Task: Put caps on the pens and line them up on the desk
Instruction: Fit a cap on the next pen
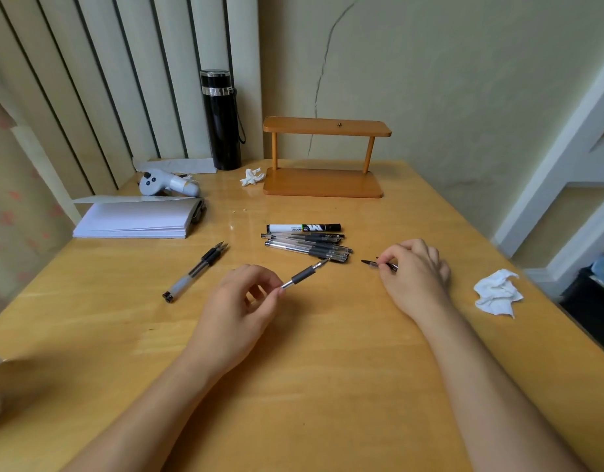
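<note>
My left hand [241, 298] pinches an uncapped gel pen [304, 274] by its clear barrel, with the tip pointing up and right. My right hand [414, 270] holds a small dark pen cap [370, 263] at the fingertips, a short way right of the pen's tip. Between and beyond the hands lies a pile of several capped gel pens [309, 248] with a black-and-white marker [304, 227] at its far side. Two uncapped pens [197, 271] lie side by side to the left, tips pointing away from me.
A wooden desk [294, 369] carries a stack of white paper [137, 218], a grey controller [168, 183], a black flask [222, 120], a small wooden shelf [324, 158] and two crumpled tissues [496, 292] [252, 176]. The desk's right edge drops off beside the near tissue.
</note>
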